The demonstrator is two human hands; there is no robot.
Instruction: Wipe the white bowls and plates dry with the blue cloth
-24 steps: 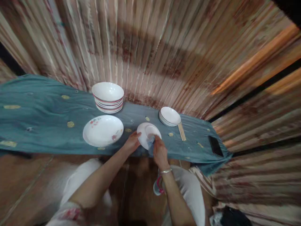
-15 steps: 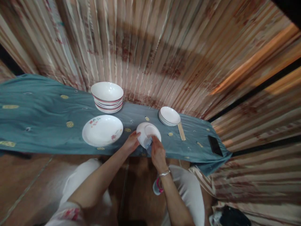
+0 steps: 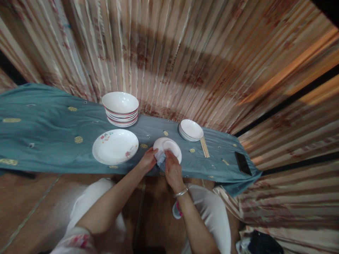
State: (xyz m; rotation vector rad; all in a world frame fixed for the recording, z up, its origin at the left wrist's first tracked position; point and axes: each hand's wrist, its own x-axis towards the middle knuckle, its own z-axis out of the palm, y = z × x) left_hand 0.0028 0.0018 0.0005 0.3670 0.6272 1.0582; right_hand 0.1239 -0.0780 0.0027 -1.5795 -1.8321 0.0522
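A small white dish (image 3: 159,144) with a raised ring inside is held near the table's front edge. My left hand (image 3: 148,160) grips its left rim, fingers closed on it. Bunched in my right hand (image 3: 173,171) is a light blue cloth (image 3: 161,161), pressed against the dish's lower inner part. The fingers cover some of the cloth and the dish. Left of my hands lies an oval white plate (image 3: 115,146) with flower prints.
A stack of white bowls (image 3: 120,106) with red rims stands behind the plate. Small white dishes (image 3: 191,129) are stacked at the right, beside chopsticks (image 3: 204,147). A black phone (image 3: 243,163) lies at the right end of the teal tablecloth (image 3: 53,141). Pleated curtains (image 3: 164,53) hang behind.
My right hand has moved a little left and down across the dish, taking the cloth with it. My left hand and the dish have stayed nearly in place.
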